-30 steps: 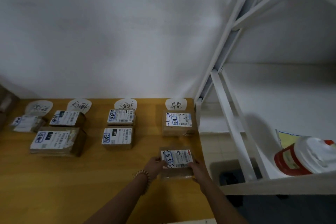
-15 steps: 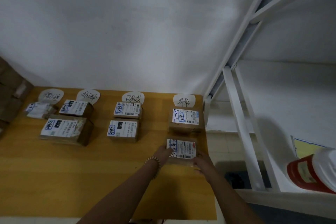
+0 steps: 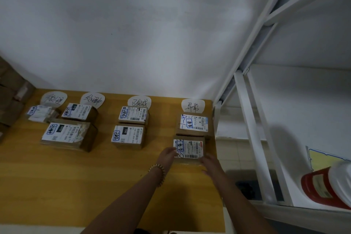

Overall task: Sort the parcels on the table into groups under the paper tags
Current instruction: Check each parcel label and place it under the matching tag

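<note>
A small brown parcel (image 3: 190, 149) with a white label lies on the wooden table (image 3: 57, 176), right behind which sits another parcel (image 3: 193, 123) under the rightmost paper tag (image 3: 192, 105). My left hand (image 3: 168, 156) holds its left side and my right hand (image 3: 209, 160) its right side. Two parcels (image 3: 132, 126) sit under the third tag (image 3: 139, 101), two parcels (image 3: 72, 125) under the second tag (image 3: 92, 99), and a flat parcel (image 3: 40, 113) under the leftmost tag (image 3: 54, 99).
A white metal shelf frame (image 3: 252, 120) stands right of the table, with a red-and-white container (image 3: 328, 186) on its shelf. Brown cartons (image 3: 11, 101) are stacked at the table's far left. A white wall rises behind the tags.
Both hands have pushed the small parcel away from me, up against the parcel under the rightmost tag. My view has shifted right and tilted.
</note>
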